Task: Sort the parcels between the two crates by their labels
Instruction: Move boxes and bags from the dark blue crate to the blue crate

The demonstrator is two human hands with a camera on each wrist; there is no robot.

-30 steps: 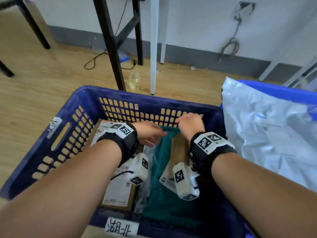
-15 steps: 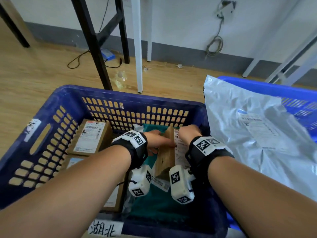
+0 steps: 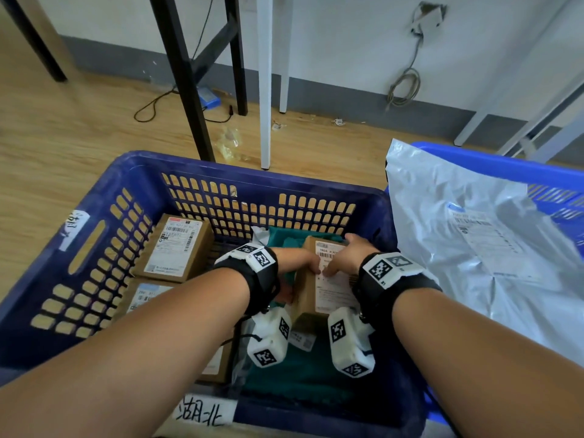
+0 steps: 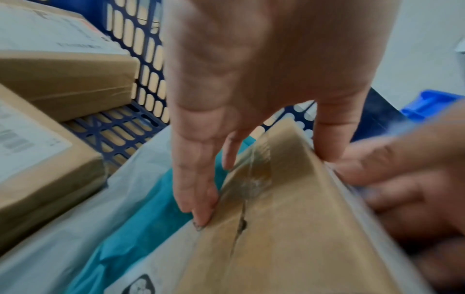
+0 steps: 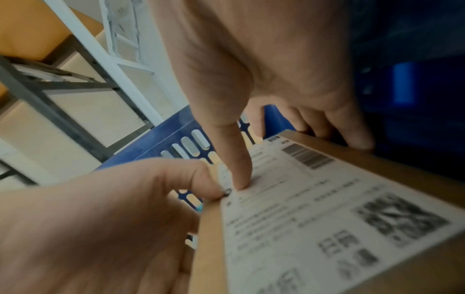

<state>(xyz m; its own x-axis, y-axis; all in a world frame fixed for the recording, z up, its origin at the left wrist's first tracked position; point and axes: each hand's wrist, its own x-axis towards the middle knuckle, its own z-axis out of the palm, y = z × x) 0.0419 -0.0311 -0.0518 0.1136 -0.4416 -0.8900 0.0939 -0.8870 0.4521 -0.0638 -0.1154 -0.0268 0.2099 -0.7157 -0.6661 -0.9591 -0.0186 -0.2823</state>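
a: both hands lift one cardboard parcel (image 3: 325,279) out of the dark blue crate (image 3: 104,216), label side up. where exactly does it sit?

b: at the right side of that crate, tilted over a teal bag (image 3: 294,371), its far end raised. the left hand (image 3: 297,263) holds the left edge: in the left wrist view its fingers (image 4: 196,179) run straight down the taped side and the thumb pinches the top edge. the right hand (image 3: 350,257) curls its fingers over the far and right edges, and its thumb (image 5: 236,159) presses flat on the white label (image 5: 327,208).

a: which step is this?

b: it reads as the label check, the box turned so the print faces the person. the next move calls for a choice: keep it in this crate, which wears a handwritten tag (image 3: 202,412) on its near wall, or carry it right to the lighter blue crate (image 3: 505,162), where a grey mailer bag (image 3: 474,248) is draped over the rim. a firm two-sided hold matters, as the tape looks slick.

a: and what differs from a second ago?

b: then the box stood on edge between the hands, its label hidden. half a second ago it began to turn. now the label faces up and both thumbs meet on it. the view has also swung, so a labelled box (image 3: 177,248) at the far left of the crate shows in full.
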